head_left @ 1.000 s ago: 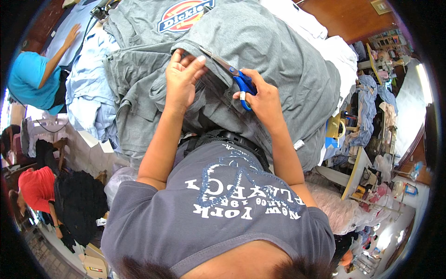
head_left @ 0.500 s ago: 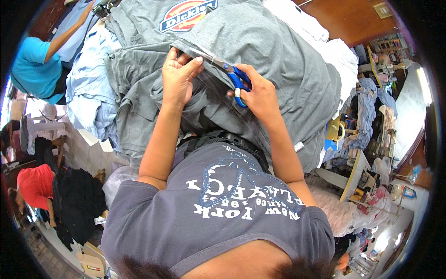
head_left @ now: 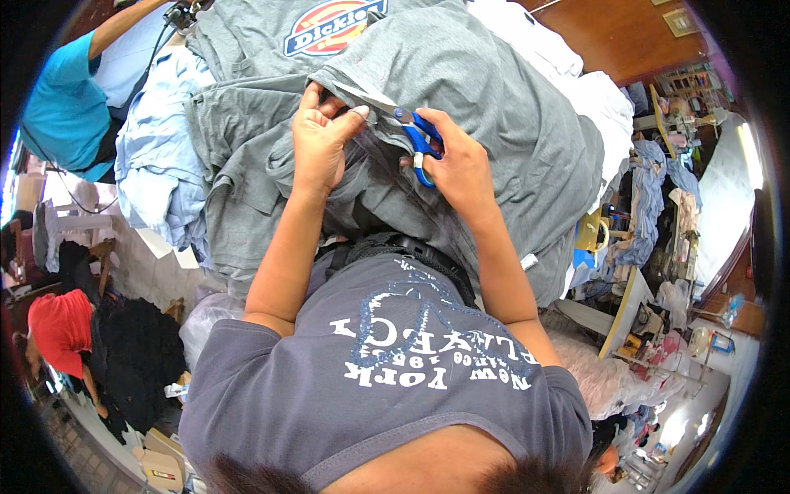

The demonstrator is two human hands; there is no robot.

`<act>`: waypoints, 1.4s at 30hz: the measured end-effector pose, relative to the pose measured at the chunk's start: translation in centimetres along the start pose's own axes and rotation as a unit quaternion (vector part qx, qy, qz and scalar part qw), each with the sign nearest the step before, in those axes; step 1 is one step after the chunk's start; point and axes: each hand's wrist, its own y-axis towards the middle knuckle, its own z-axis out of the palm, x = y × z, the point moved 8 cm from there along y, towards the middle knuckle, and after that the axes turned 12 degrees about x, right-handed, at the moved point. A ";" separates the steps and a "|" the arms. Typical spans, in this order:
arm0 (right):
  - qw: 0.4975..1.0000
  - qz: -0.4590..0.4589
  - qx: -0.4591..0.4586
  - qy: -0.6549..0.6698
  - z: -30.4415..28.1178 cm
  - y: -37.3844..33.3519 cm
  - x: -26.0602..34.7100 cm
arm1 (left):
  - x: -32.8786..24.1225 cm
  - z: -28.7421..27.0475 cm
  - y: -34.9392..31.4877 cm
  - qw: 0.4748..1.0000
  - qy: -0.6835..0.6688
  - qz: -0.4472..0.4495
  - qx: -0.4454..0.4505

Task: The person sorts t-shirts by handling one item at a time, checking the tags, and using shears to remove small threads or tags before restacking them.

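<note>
My right hand [head_left: 459,169] is closed around the blue handles of a pair of scissors [head_left: 421,142]. Their metal blades point up and left, along the edge of a grey T-shirt [head_left: 485,107]. Pinched between the fingers and thumb of my left hand [head_left: 319,148] is that shirt's edge, just left of the blade tips. How far apart the blades are is hard to make out. The shirt lies on a heap of grey shirts [head_left: 239,165], one with a red, yellow and blue printed emblem.
Light blue garments [head_left: 164,148] lie left of the heap, white ones [head_left: 605,107] right. A person in a turquoise top [head_left: 70,103] works at the far left; another in red [head_left: 62,329] bends beside black cloth [head_left: 140,362]. Cluttered shelves [head_left: 658,321] stand at right.
My left hand has shifted slightly right along with the pinched edge. The scissors have turned a little, with their tips slightly higher. At far left, the turquoise-clad person's arm has moved up.
</note>
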 end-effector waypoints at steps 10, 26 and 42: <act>0.995 0.044 -0.011 0.083 -0.2 -0.9 -1.3 | 0.5 -1.1 0.4 0.999 -0.028 -0.023 -0.011; 0.898 0.309 -0.311 0.032 -1.4 -25.6 -9.8 | 0.6 -6.6 3.0 0.975 0.210 -0.043 0.060; 0.706 0.097 -0.456 0.534 -13.3 -36.4 -13.0 | -8.2 -1.3 3.6 0.723 0.645 0.081 0.234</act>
